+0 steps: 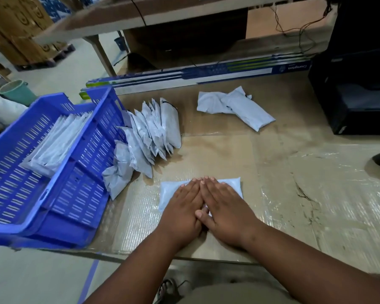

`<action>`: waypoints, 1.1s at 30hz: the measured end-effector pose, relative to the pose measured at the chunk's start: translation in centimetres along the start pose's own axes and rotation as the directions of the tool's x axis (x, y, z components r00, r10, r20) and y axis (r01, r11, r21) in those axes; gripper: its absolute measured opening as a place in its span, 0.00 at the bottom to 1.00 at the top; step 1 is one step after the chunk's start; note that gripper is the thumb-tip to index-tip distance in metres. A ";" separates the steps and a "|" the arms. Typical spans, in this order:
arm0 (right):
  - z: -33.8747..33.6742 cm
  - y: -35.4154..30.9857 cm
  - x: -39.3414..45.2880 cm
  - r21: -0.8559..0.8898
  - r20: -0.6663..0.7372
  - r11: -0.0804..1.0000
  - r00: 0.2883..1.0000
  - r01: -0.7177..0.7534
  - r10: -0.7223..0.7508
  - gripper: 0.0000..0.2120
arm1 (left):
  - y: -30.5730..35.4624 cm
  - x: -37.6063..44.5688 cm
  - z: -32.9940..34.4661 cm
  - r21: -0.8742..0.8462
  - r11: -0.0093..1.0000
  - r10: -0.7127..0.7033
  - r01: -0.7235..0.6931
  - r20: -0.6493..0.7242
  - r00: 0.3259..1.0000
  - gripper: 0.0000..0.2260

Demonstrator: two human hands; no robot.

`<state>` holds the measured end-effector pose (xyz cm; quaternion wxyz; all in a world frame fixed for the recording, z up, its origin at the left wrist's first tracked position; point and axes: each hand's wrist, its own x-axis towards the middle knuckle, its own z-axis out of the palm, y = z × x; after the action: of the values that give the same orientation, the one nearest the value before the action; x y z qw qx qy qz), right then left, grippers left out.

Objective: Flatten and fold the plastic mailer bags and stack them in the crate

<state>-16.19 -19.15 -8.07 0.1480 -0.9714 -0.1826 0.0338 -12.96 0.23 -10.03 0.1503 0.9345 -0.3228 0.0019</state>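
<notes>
1. From the head view we count one mailer bag (233, 184) under our hands at lower centre, two loose bags (239, 107) at upper centre, and a leaning row of bags (149, 132) too overlapped to count.
2. Our left hand (182, 207) and right hand (224, 207) lie flat, fingers straight and side by side, pressing that bag onto the table (294, 194).
3. The blue crate (59, 178) at left holds a stack of folded bags (53, 141).
4. The table's near edge runs just below our wrists; bare tabletop lies to the right.
</notes>
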 end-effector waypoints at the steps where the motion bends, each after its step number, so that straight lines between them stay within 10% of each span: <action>1: 0.2 0.2 -0.1 -0.005 -0.009 1.000 1.000 -0.015 0.015 0.40 | -0.5 -0.2 0.1 0.023 1.000 -0.012 0.013 -0.019 1.000 0.29; 18: -2.3 5.6 -3.7 -0.051 0.130 0.978 0.969 -0.203 0.208 0.43 | -1.6 -0.6 -6.3 0.205 0.938 -0.316 0.279 0.178 0.932 0.45; 25: -3.7 4.9 -3.8 0.093 -0.096 0.984 0.983 -0.150 0.159 0.32 | -0.5 6.0 -9.7 0.238 0.954 -0.260 0.184 0.343 0.903 0.50; 29: -4.4 3.9 -3.7 0.077 -0.285 0.997 0.957 -0.023 0.044 0.16 | -0.6 8.1 -10.4 0.338 0.929 -0.286 0.154 0.387 0.876 0.31; 33: -5.3 2.1 -2.7 0.019 -0.177 0.999 0.983 0.049 -0.045 0.18 | -1.6 8.4 -12.3 0.109 0.946 -0.321 0.304 0.421 0.848 0.22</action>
<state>-17.34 -23.46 -3.58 0.1756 -0.9642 -0.1911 -0.0539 -4.18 -0.18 2.08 0.0553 0.9539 -0.1916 -0.2242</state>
